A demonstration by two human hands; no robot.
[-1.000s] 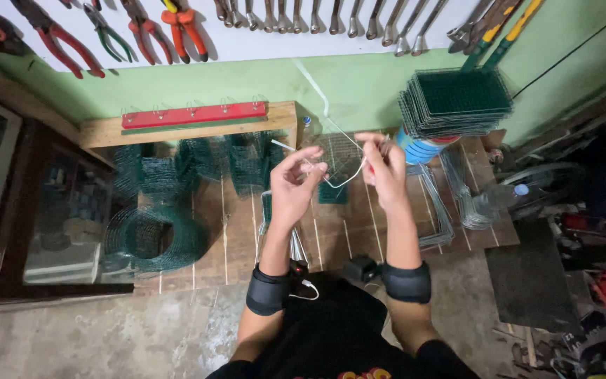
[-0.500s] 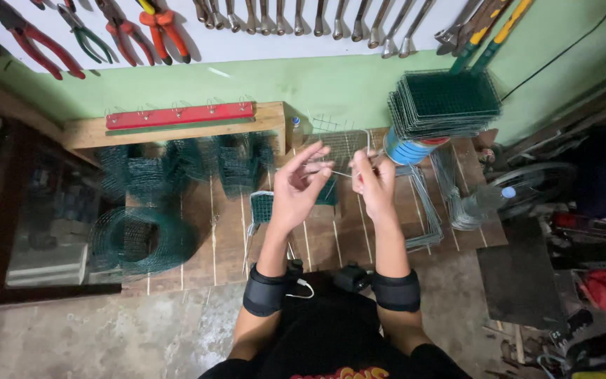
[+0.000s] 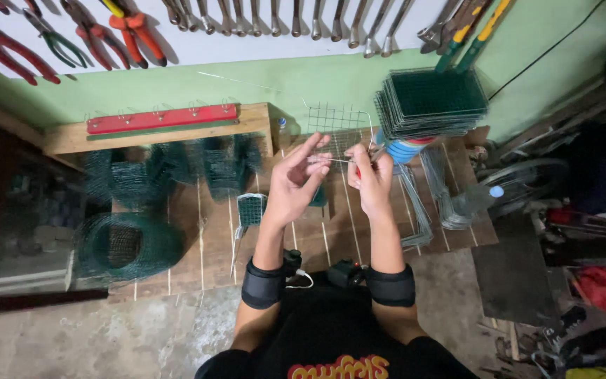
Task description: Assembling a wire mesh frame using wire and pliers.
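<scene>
A: The left hand (image 3: 294, 184) pinches a thin wire (image 3: 331, 161) with its other fingers spread; the right hand (image 3: 369, 179) closes on the wire and a small red-handled tool.

B: Keep the wire tight between both hands, above the wooden platform (image 3: 198, 238), near the mesh panel (image 3: 337, 121).

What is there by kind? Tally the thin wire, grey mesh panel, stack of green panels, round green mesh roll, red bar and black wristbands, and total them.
Thin wire, pinched between both hands: 1
Grey mesh panel: 1
Stack of green panels: 1
Round green mesh roll: 1
Red bar: 1
Black wristbands: 2
Total: 7
</scene>
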